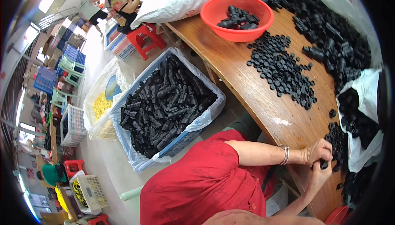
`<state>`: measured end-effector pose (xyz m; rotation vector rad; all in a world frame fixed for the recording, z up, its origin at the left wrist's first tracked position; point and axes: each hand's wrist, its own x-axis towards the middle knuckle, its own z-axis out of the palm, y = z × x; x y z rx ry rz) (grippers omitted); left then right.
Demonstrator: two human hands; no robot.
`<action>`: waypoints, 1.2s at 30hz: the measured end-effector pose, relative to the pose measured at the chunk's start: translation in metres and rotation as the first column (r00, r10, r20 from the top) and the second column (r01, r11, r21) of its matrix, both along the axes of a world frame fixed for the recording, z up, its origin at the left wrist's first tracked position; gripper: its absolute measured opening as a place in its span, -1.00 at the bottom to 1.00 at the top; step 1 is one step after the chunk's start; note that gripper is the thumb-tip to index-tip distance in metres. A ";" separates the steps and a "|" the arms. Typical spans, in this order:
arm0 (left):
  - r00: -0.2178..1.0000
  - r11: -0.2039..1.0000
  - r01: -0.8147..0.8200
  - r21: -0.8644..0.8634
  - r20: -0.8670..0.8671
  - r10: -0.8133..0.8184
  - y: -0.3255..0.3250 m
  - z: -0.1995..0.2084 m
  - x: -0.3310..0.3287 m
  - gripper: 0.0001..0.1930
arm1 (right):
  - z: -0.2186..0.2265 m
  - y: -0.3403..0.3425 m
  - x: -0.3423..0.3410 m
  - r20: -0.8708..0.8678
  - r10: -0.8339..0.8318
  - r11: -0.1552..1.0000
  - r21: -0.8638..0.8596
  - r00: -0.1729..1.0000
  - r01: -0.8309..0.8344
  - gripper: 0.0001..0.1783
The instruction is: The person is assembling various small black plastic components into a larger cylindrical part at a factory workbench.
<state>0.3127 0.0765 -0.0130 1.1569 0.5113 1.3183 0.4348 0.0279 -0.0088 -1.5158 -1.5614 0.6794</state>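
My left hand, with bangles at its wrist, is closed over a small black plastic part at the table's edge. Just below it, my right hand meets it, fingers closed on the same part. The fingers mostly cover this piece, so its exact shape cannot be made out. Beside both hands lies a cluster of small black ring-shaped caps. Farther along the wooden table spreads a larger group of round black caps.
A red basin holds black tubular fittings. More fittings are heaped along the table's far side, near an open white sack. A blue plastic-lined crate full of black fittings stands on the floor beside a red stool. Other people are in the background.
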 end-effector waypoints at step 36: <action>0.869 0.711 0.494 -0.500 0.307 -0.388 -0.046 -0.015 -0.128 -0.68 | 0.026 -0.048 -0.069 -0.725 -0.067 0.996 -0.011 0.686 0.085 -0.70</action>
